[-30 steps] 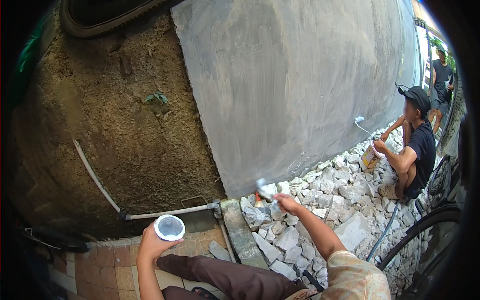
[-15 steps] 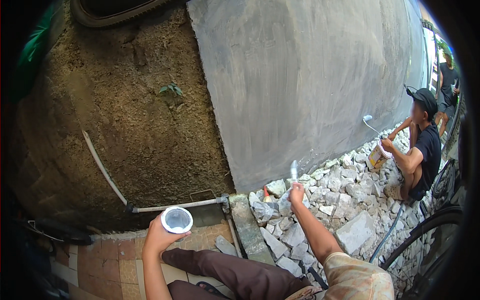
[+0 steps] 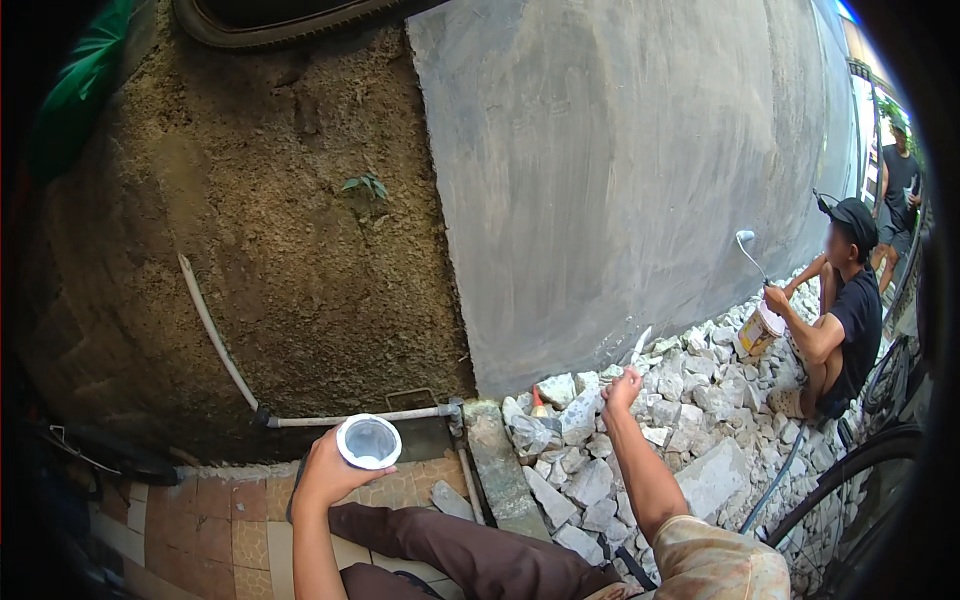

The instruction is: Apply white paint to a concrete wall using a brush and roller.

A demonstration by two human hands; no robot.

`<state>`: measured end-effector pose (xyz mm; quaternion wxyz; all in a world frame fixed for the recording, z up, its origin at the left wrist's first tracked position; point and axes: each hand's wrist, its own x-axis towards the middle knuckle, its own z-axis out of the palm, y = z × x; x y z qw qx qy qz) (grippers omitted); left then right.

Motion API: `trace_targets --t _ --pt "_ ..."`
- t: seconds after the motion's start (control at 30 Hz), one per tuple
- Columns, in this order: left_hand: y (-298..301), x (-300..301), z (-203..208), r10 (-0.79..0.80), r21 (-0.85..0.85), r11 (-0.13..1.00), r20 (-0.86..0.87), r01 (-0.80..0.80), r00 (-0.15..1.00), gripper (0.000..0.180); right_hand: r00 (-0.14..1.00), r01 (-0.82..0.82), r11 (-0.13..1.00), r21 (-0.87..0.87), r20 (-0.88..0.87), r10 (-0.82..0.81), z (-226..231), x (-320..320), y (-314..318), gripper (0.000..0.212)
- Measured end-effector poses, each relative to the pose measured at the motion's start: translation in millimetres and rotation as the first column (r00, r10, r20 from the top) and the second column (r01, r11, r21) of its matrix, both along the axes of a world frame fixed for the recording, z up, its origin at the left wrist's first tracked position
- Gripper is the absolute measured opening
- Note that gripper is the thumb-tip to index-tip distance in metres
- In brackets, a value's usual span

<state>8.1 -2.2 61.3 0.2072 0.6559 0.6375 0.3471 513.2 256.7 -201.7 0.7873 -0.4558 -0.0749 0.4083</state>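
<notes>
My left hand [image 3: 326,474] is wrapped round a white plastic tub [image 3: 369,441], held with its mouth up over the tiles. Its inner wall looks grey, with something white low inside. Stretched out over the rubble, my right hand [image 3: 622,388] is closed on a slim white-tipped tool [image 3: 641,345], brush-like but too small to tell for sure. The tool points up and away, close to the foot of the grey plastered wall [image 3: 600,180]; whether it touches the wall I cannot tell.
Broken stones [image 3: 690,400] line the wall's foot. At right a co-worker [image 3: 850,320] squats with a small paint roller [image 3: 745,237] and a bucket [image 3: 760,330]; another person [image 3: 897,190] stands behind. A pipe [image 3: 350,418] runs along the rough wall [image 3: 300,260]. A bicycle wheel [image 3: 800,520] is lower right.
My right hand has moved a little right, and the tool now leans to the right instead of standing upright. The view has shifted slightly; the tub stays in my left hand.
</notes>
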Motion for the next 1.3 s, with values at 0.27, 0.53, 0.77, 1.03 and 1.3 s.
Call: trace_targets --t 0.27,0.53,0.77,1.03,1.3 --pt "7.6 6.3 -1.4 -0.022 0.014 1.0 0.011 0.022 1.0 0.075 0.205 -0.824 0.386 -0.414 0.417 0.885 -1.7 -68.8 -56.3 0.021" --pt "6.2 5.6 -8.8 -0.001 0.002 1.0 0.002 0.001 1.0 0.076 0.789 -0.419 0.876 -0.239 0.381 0.482 34.8 -59.1 -31.2 0.02" --pt "5.6 -4.0 -6.2 -0.01 0.023 1.0 0.022 0.009 1.0 0.076 0.985 0.065 0.995 0.081 0.156 -0.077 70.9 23.4 9.5 0.021" --pt "21.5 10.2 -10.4 -0.066 -0.02 0.998 -0.031 0.065 0.997 0.077 0.124 -0.688 0.473 -0.551 0.553 0.824 68.5 -39.3 -55.7 0.032" --pt "9.3 5.1 -9.4 -0.027 -0.006 1.0 0.013 0.027 1.0 0.076 0.686 -0.083 0.996 -0.04 0.723 0.086 107.3 13.5 1.9 0.035"
